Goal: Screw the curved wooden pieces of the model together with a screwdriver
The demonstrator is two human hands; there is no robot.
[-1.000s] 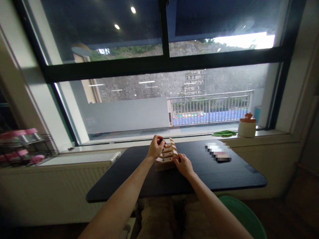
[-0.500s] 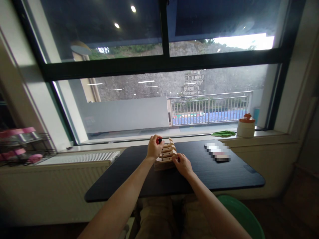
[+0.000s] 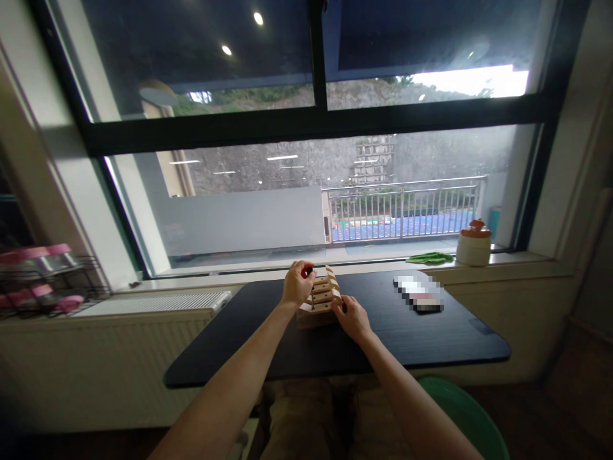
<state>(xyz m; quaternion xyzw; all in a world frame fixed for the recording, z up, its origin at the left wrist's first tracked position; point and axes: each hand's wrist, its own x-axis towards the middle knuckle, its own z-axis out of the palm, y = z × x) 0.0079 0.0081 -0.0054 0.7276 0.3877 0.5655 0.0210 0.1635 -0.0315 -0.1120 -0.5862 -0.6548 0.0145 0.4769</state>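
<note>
Left hand [image 3: 297,285] fingers curled round dark-handled tool [image 3: 309,272], thin straight shaft below them, right hand [image 3: 353,317] fingers nearly closed on right edge of pale, curved-rib wooden piece [image 3: 322,308], wood between both hands' fingers, smooth black table [image 3: 407,338] under, grips basically unchanged vs 0.5 s ago.

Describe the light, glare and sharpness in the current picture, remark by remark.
Head view: the window is bright in parts, the floor dim; head view: pale spots and streaks, apparently reflected lamps, mark the window; head view: the pink-lidded containers at the left edge are blurred; head view: the wooden piece is clearer, though small; head view: a pixelated patch hides detail on the table.
</note>
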